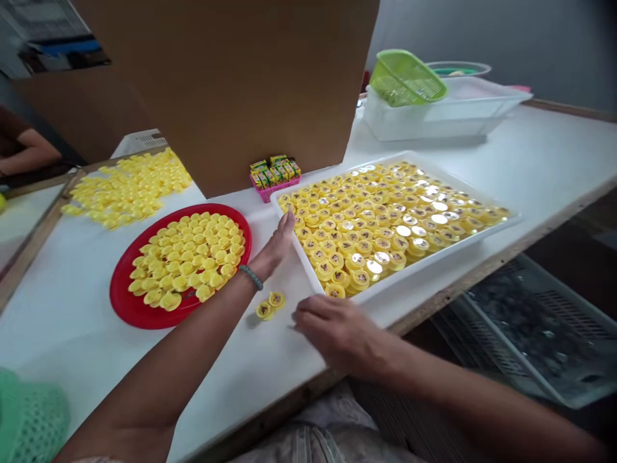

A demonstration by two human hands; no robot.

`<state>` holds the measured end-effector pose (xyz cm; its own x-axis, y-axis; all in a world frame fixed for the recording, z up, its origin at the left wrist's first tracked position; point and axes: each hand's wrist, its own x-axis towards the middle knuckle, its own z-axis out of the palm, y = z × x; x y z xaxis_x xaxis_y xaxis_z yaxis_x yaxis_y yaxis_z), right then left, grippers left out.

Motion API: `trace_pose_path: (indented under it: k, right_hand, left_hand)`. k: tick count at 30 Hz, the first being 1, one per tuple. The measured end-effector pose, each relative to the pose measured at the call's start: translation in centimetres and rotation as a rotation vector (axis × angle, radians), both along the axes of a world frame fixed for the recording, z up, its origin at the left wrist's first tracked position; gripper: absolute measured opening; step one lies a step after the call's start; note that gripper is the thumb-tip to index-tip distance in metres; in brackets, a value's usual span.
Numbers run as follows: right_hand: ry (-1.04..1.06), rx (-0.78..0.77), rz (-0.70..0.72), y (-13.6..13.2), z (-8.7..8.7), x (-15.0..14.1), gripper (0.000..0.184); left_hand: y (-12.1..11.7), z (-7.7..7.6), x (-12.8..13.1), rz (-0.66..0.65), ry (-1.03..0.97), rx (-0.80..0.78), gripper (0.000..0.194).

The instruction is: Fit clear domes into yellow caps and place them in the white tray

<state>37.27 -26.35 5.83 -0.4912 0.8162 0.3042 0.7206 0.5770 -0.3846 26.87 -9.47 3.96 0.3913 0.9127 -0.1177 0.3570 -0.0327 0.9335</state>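
Observation:
A white tray (409,281) full of round yellow caps (351,241) with printed, shiny faces sits at the table's front edge. My left hand (280,241) grips the tray's left rim, its fingers partly hidden. At the near left corner, my right hand (337,328) has its fingers curled against the rim. Two loose caps (270,304) of the same kind lie on the table between my hands. Left of my forearm, a red plate (123,299) holds plain yellow pieces (190,254).
More yellow pieces (132,186) are spread at the back left. A pink basket (274,190) of small packets stands against a brown board (250,83). At the back right, a green basket (407,77) rests on a white tub (434,119). A crate (520,341) sits below the table.

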Motion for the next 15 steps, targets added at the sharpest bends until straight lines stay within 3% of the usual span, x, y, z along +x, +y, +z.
trace_pose_path:
  k: [3, 6, 11, 15]
  right_hand:
    - [-0.063, -0.086, -0.038, 0.2, -2.4, -4.4, 0.025]
    - [-0.115, -0.091, -0.088, 2.5, -4.1, -5.3, 0.041]
    - [-0.244, -0.104, -0.012, 4.9, -5.3, -5.6, 0.046]
    - [-0.301, -0.095, 0.046, 5.3, -6.0, -6.1, 0.033]
  left_hand:
    - [-0.1, 2.0, -1.6, 0.05, -0.044, -0.005, 0.074]
    - [-0.7, 3.0, -3.3, 0.107, -0.058, 0.069, 0.068]
    - [-1.9, 2.3, -6.2, 0.163, -0.095, 0.081, 0.059]
    - [-2.8, 1.1, -8.2, 0.176, -0.096, 0.058, 0.056]
